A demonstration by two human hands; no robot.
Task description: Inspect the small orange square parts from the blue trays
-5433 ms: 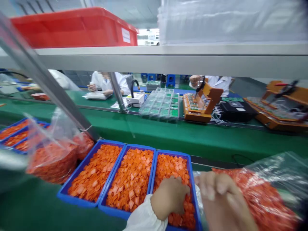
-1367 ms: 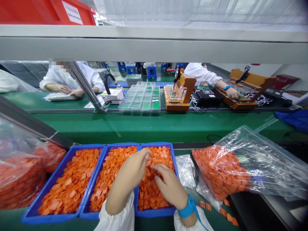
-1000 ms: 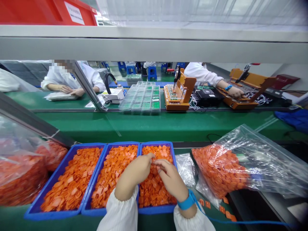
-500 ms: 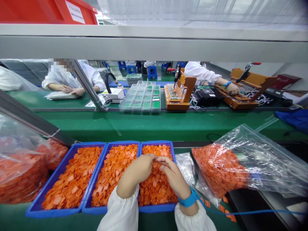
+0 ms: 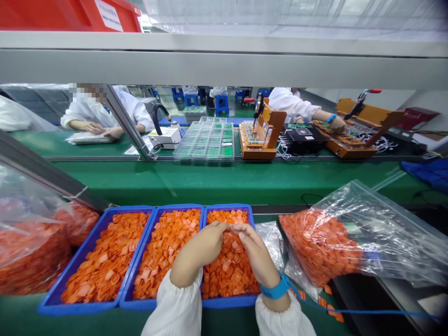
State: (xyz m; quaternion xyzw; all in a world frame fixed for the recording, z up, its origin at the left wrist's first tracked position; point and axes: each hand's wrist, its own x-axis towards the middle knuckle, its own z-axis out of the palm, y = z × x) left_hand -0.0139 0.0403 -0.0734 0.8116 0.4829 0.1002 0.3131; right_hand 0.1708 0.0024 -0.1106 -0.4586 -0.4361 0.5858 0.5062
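My left hand (image 5: 207, 242) and my right hand (image 5: 255, 252) meet at the fingertips above the right-hand blue tray (image 5: 252, 217). Both hands have their fingers curled in a pinch. Whatever they hold between them, if anything, is hidden by the fingers. Small flat orange plastic pieces (image 5: 229, 275) fill the tray underneath. A blue wrist strap (image 5: 276, 288) with a cord circles my right wrist. Side by side to the left stand the middle blue tray (image 5: 179, 206) and the left blue tray (image 5: 82, 309), both heaped with similar orange pieces.
Clear bags of orange pieces lie at the right (image 5: 320, 242) and far left (image 5: 33, 256). Several loose pieces (image 5: 331, 308) lie beside the right bag. Beyond the green belt (image 5: 210, 179) are clear compartment trays (image 5: 206, 142), orange fixtures (image 5: 259, 147) and co-workers. A grey beam (image 5: 224, 67) crosses above.
My right hand has shifted slightly, its fingers now more bent at the fingertips of my left hand. My left hand stays nearly in place. The trays and bags have not moved.
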